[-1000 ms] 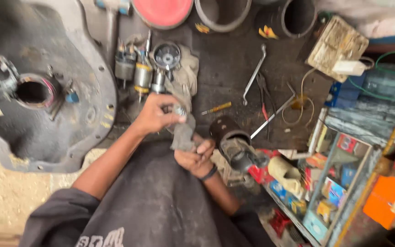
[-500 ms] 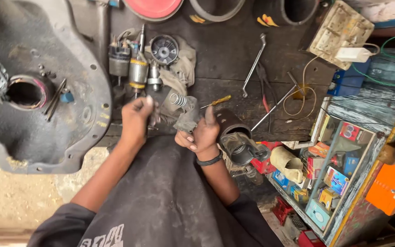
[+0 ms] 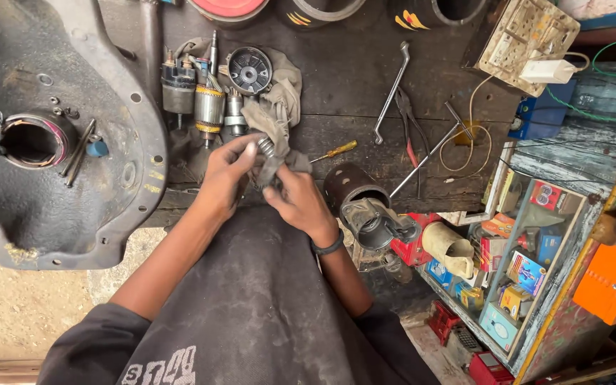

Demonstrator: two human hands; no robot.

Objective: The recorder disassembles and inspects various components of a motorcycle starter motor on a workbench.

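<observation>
My left hand and my right hand meet over the front edge of a dark wooden bench. Between them they grip a small metal part with a coiled spring end, wrapped in a dirty grey rag that trails back across the bench. My left fingers pinch the part from the left. From below, my right hand closes around its lower end. Just behind the hands lie a copper-wound armature, a dark cylindrical solenoid and a round end cover.
A large black cast housing fills the left. On the bench lie a yellow-handled screwdriver, a wrench, pliers and a T-handle tool. A brown motor casing stands right of my hands. Shelves of small boxes stand at right.
Both hands have closed in together on the spring-ended part and rag; earlier the left hand held it alone, further from the right. The view has shifted slightly toward the bench.
</observation>
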